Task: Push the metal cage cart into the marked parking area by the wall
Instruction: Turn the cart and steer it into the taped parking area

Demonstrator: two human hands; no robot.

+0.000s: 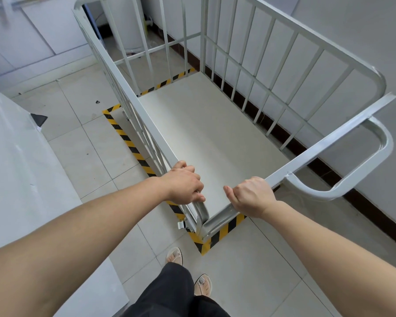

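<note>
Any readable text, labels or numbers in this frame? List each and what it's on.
None readable.
Paper sheet on the wall, top edge: only a dark sliver shows, cut off by the frame, illegible.
Cage cart: no label or number visible.
Yellow-black floor tape: stripes only, no text.

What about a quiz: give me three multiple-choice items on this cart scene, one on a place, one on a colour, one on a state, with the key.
1. Where does the left hand grip the cage cart?
A. Side rail top, near corner
B. Far end
C. Looped handle

2. What colours is the floor tape?
A. Red and white
B. Yellow and black
C. Plain blue

3. What is in the cart?
A. Stacked boxes
B. One bag
C. Nothing visible

Key: 1 A, its fingers wrap the side rail beside the near corner. 2 B, diagonal yellow-black stripes border the bay. 3 C, the pale deck shows bare; the right hand holds the near crossbar.
</note>
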